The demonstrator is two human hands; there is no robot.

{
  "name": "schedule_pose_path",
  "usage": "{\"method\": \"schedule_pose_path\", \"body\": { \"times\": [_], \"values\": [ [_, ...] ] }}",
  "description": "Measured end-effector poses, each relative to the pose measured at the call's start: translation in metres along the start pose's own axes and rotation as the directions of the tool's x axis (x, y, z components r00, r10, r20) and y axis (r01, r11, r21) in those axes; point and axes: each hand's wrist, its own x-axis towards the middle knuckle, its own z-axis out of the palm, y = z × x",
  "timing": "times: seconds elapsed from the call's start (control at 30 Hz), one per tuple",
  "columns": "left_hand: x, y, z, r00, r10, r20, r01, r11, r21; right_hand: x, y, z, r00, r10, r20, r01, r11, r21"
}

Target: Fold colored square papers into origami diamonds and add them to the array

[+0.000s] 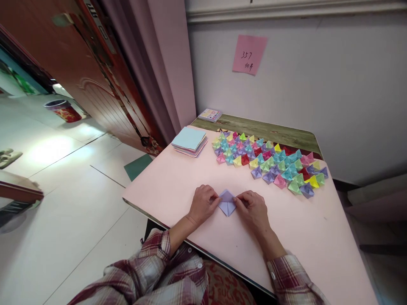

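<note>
A small lilac paper square (227, 203), partly folded, lies point-down on the pink table (171, 186) near its front edge. My left hand (203, 204) pinches its left corner with curled fingers. My right hand (251, 208) pinches the right corner in the same way. Both hands rest on the tabletop, and plaid sleeves cover both forearms.
Many folded paper pieces (270, 163) in several colours lie packed together at the back right. A stack of paper squares (190, 141), light blue on top, sits at the back left. A small packet (210, 115) lies by the wall, under a pink note (249, 54).
</note>
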Motion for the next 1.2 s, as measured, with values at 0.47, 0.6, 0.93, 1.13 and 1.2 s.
{"method": "schedule_pose_path", "body": {
  "times": [0.47,0.6,0.93,1.13,1.2],
  "values": [
    [-0.001,0.004,-0.001,1.0,-0.006,0.009,0.005,0.995,0.096,-0.002,-0.004,0.01,0.995,0.023,-0.093,-0.041,0.98,-0.193],
    [-0.002,0.002,0.001,0.994,0.107,0.005,-0.107,0.99,0.092,-0.005,-0.006,0.007,0.991,-0.092,-0.094,0.075,0.982,-0.172],
    [-0.002,0.001,0.002,0.965,0.24,0.105,-0.242,0.97,0.007,-0.007,0.003,-0.011,0.923,-0.344,0.172,0.33,0.938,0.107],
    [-0.001,-0.001,0.001,0.976,0.192,0.101,-0.183,0.979,-0.092,-0.008,0.014,-0.006,0.959,-0.264,0.105,0.25,0.959,0.13],
    [-0.001,-0.001,0.0,0.976,0.189,0.106,-0.179,0.979,-0.1,-0.008,0.013,-0.003,0.966,-0.245,0.083,0.233,0.964,0.125]
  ]
}}
